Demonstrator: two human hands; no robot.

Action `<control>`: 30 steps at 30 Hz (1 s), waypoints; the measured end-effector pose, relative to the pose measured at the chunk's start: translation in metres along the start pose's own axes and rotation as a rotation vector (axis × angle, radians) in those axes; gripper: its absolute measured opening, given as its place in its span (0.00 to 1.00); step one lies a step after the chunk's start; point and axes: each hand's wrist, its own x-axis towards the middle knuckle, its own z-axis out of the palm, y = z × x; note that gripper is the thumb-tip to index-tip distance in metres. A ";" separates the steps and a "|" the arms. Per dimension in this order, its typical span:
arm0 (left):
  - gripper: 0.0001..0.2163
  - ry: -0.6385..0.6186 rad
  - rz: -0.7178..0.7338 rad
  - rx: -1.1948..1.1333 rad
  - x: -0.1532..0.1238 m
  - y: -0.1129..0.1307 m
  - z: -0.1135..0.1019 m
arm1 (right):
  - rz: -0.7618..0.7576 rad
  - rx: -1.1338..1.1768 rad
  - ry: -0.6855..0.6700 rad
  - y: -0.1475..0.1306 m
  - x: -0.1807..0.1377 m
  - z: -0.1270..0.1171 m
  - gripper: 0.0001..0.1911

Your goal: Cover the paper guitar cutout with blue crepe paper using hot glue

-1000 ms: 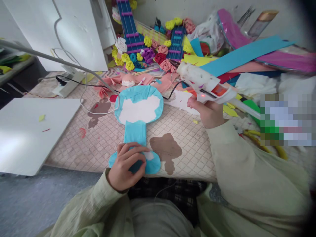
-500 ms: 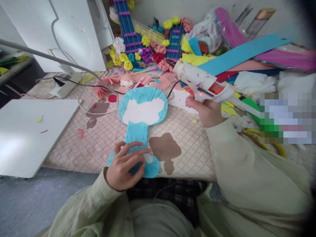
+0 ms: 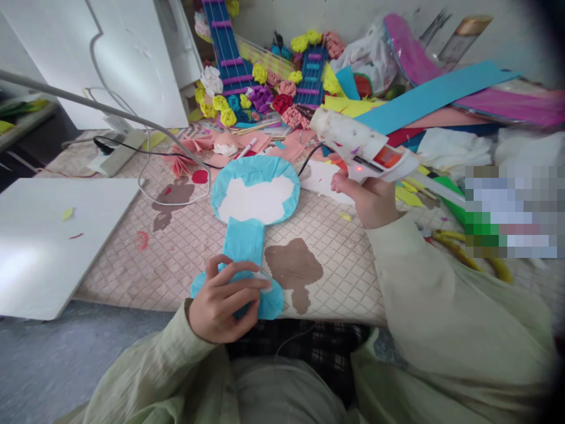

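A white cut-out shape edged in light blue paper (image 3: 255,194) lies on the quilted mat, a large round part at the far end, a blue neck and a smaller round part near me. My left hand (image 3: 225,300) presses flat on the near round part, fingers stretched across the blue paper. Up to the right of the shape, my right hand (image 3: 371,197) grips a white glue gun (image 3: 359,144), its nozzle pointing left and away, its red light on.
A white foam board (image 3: 48,235) lies at the left. A power strip (image 3: 117,150) with cables sits at the back left. Paper flowers (image 3: 260,88), blue guitar-neck models (image 3: 227,47) and coloured paper sheets (image 3: 432,94) crowd the back. A brown patch (image 3: 293,268) marks the mat.
The blue shape has shifted slightly right and nearer. My left fingers have slid a little over the near round part. The glue gun has stayed almost still.
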 end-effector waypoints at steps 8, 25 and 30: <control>0.05 -0.054 -0.109 0.002 0.003 0.000 -0.002 | 0.033 0.001 -0.002 -0.003 0.000 -0.001 0.11; 0.04 0.141 -0.446 -0.093 -0.022 -0.004 0.001 | 0.098 -0.024 -0.192 -0.027 0.010 -0.021 0.11; 0.01 0.250 -0.551 -0.234 -0.001 -0.018 -0.002 | 0.023 -0.093 -0.166 -0.023 0.012 -0.023 0.08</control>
